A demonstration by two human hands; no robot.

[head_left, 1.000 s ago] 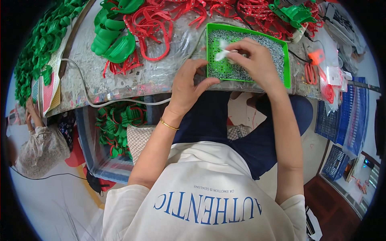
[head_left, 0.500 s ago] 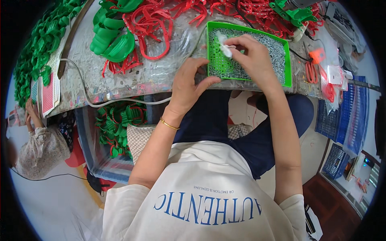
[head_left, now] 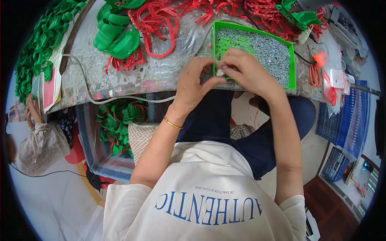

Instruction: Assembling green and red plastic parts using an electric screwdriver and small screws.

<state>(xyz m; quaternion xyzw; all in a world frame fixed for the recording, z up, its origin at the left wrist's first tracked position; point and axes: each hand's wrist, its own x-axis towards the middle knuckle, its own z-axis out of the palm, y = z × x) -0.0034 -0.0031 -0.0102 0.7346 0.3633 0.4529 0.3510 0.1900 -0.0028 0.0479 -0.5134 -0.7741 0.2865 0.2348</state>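
Note:
A shallow green plastic tray (head_left: 292, 66) stands at the table's front edge, with many small silvery metal pieces, perhaps rivets or screws, spread over its bottom. My left hand (head_left: 195, 82) is at the tray's near left corner, fingers curled at the side wall and thumb along the front rim. Pinched in my right hand (head_left: 247, 72) is a small crumpled white wad (head_left: 220, 73), either tissue or thin plastic. It is low at that same corner, close to my left thumb. My right fingers partly hide it. Green perforated bottom shows through the thinner left part of the metal pieces.
Stacked green curved plastic parts (head_left: 124, 44) and red straps (head_left: 155, 28) lie left of the tray. A grey cable (head_left: 116, 100) runs along the table edge. Below is a bin (head_left: 90, 148) of green parts. Orange-handled scissors (head_left: 315, 76) lie right. Another person's sleeve (head_left: 44, 140) shows far left.
My right hand has moved with the white wad from over the tray's middle left toward its near left corner, beside my left hand. The left hand stays at the tray's corner.

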